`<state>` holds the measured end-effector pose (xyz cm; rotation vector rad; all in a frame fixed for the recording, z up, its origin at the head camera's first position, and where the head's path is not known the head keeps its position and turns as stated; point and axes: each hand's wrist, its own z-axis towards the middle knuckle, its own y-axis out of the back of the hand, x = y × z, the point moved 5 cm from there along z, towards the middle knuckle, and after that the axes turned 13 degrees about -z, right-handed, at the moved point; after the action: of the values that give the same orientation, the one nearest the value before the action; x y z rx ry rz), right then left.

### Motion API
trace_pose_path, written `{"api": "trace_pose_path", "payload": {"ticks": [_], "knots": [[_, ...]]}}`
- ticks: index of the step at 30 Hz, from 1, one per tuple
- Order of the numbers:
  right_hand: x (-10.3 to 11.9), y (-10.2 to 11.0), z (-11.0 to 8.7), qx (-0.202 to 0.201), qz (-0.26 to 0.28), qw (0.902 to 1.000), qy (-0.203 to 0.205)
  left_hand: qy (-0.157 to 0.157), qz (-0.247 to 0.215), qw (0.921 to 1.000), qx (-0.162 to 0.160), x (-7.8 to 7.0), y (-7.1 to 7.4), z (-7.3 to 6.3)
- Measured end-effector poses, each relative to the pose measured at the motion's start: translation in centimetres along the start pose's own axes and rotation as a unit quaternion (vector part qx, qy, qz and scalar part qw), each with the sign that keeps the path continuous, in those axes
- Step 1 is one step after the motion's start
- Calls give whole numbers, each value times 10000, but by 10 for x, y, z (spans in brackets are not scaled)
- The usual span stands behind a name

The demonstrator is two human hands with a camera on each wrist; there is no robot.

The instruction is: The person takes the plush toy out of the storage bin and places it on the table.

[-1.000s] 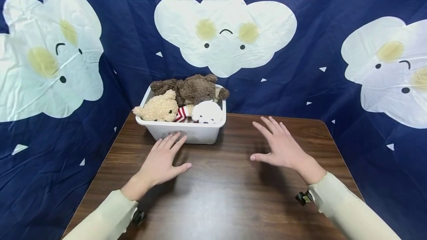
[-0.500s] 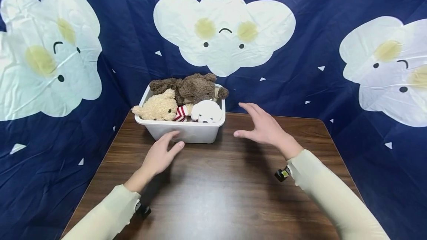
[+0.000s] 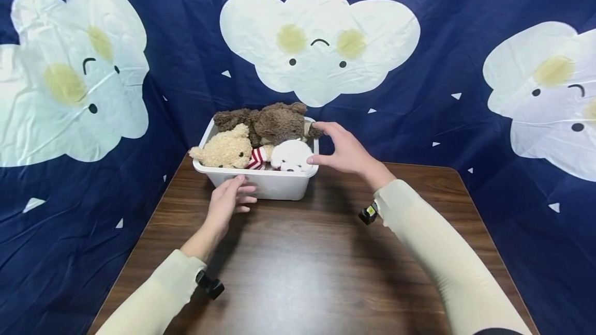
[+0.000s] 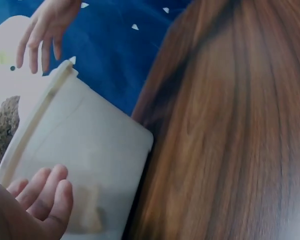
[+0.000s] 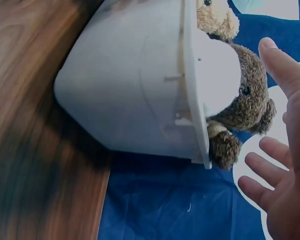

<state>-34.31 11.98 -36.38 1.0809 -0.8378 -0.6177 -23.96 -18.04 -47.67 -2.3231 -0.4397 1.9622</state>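
A white plastic bin [image 3: 274, 187] stands at the back left of the table. Lying in it are a dark brown teddy bear [image 3: 279, 122], a cream teddy bear [image 3: 223, 149] with a red-and-white striped top, and a white plush toy [image 3: 291, 155]. My left hand [image 3: 225, 203] is at the bin's front wall, fingers loosely bent and holding nothing; whether it touches the wall I cannot tell. Over the right end of the bin, my right hand [image 3: 346, 151] is spread beside the white plush. The right wrist view shows that hand [image 5: 290, 150] with thumb and fingers apart, gripping nothing.
The brown wooden table [image 3: 298, 252] reaches forward from the bin. Behind and on both sides hangs a dark blue curtain [image 3: 186, 40] printed with white clouds [image 3: 318, 19]. A small black camera [image 3: 210, 284] is strapped under the left sleeve, another [image 3: 369, 214] under the right.
My right hand has moved left and away from me to the bin's right end. The left hand has moved slightly toward the front wall and turned, its thumb now uppermost. The toys have stayed put.
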Motion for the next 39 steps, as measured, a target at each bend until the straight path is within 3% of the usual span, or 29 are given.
{"api": "trace_pose_path", "payload": {"ticks": [8,14,21,34,39], "knots": [[12,-9,28,59,193,9989,-423,221,-1051,9929,-507,-1,7,6],[16,-12,51,-60,442,9980,-441,177,-1326,9887,-680,-5,8,11],[22,-14,72,63,241,9983,-521,320,-1619,9831,-796,-2,8,15],[18,-19,94,357,596,9949,-735,196,-1456,9851,-893,-9,6,17],[17,-23,94,413,744,9908,-1049,303,-1521,9837,-911,-7,8,17]]}}
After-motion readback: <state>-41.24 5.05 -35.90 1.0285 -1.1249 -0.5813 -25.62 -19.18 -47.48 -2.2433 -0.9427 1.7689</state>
